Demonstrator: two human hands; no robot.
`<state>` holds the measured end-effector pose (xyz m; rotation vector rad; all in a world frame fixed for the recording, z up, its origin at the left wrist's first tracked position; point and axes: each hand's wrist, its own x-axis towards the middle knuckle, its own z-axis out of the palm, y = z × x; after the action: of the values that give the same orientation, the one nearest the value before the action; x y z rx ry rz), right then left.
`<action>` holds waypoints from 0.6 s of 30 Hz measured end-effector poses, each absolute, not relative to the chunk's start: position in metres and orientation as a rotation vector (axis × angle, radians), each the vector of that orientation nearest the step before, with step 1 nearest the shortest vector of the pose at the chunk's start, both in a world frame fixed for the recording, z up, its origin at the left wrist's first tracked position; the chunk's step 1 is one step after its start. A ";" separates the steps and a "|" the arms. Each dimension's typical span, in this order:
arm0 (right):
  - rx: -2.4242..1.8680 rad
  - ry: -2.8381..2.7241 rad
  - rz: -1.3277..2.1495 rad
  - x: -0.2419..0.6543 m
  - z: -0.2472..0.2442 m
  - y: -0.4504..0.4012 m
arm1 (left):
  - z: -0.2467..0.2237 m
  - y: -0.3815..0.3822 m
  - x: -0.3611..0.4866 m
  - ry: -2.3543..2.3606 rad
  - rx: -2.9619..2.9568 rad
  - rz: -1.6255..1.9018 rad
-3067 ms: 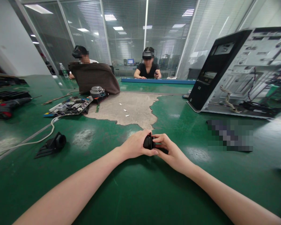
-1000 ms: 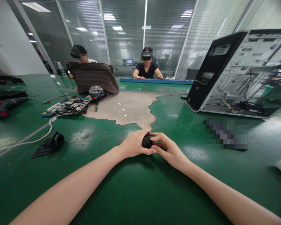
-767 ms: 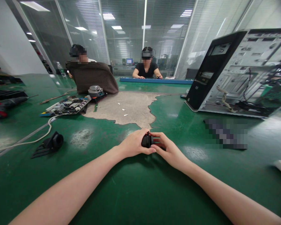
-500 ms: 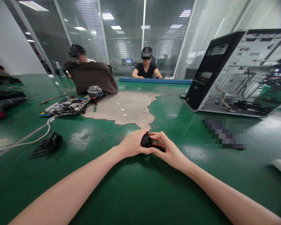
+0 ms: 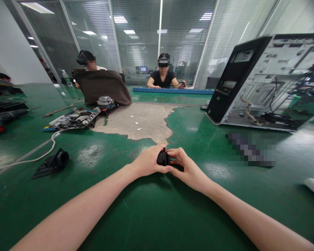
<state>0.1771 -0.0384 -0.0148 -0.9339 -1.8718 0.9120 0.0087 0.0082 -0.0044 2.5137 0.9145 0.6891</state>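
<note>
Between my hands, just above the green tabletop [image 5: 157, 219], is a small black rounded part [image 5: 162, 158] with a flat rim; its exact kind is hard to make out. My left hand [image 5: 148, 161] wraps round its left side, thumb below and fingers over the top. On the other side, my right hand [image 5: 187, 167] has curled fingers and thumb against the part's right side. Both thumbs nearly meet under it. Much of the part is hidden by the fingers. A black plastic piece with a round opening and slatted base [image 5: 54, 161] lies left of my left hand.
At the right stands an opened computer case [image 5: 240, 83]. A circuit board [image 5: 75, 118], a heatsink fan [image 5: 105, 102] and a white cable [image 5: 51, 148] lie on the left. A blurred dark object [image 5: 248, 150] is right of my hands. Two people sit across the table.
My hands and the black part stay almost in place. Across the table, the person in the black shirt has raised one hand with a dark cable.
</note>
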 end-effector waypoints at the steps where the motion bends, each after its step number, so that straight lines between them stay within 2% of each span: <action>1: -0.932 -1.874 0.903 0.177 -0.014 -0.039 | -0.005 0.008 0.009 0.913 2.513 0.692; 18: -0.946 -1.872 0.918 0.177 -0.016 -0.038 | -0.004 0.008 0.008 0.916 2.501 0.696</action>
<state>0.1771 -0.0381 -0.0157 -0.9458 -1.8718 0.9181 0.0083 0.0079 -0.0043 2.5007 0.9162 0.6958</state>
